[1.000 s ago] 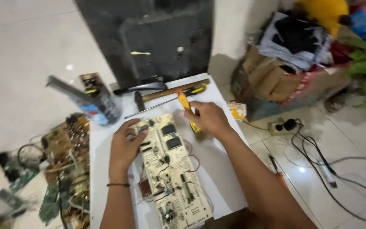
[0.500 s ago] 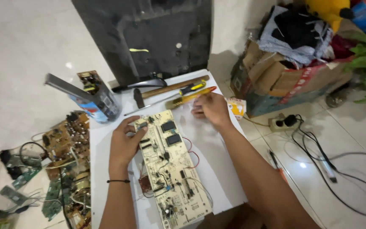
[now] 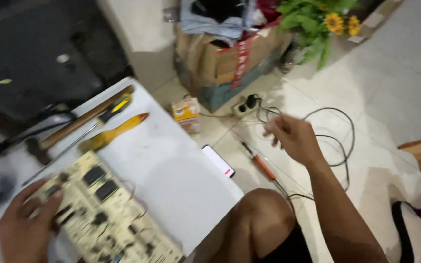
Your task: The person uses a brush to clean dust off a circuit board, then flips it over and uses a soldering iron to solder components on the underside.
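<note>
On white board (image 3: 171, 180), circuit board (image 3: 108, 214); tiled floor (image 3: 391, 97) beyond.

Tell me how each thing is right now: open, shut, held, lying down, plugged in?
Left hand: open, resting on the beige circuit board.
Right hand: empty, raised over the floor, fingers loosely curled.
Beige circuit board: lying flat on the white board.
Yellow-handled screwdriver: lying down, not held.
Orange-handled soldering iron: lying on the floor.
Phone: flat, screen dark.
Brown cardboard box: open, full.
Power strip: black plug in.
</note>
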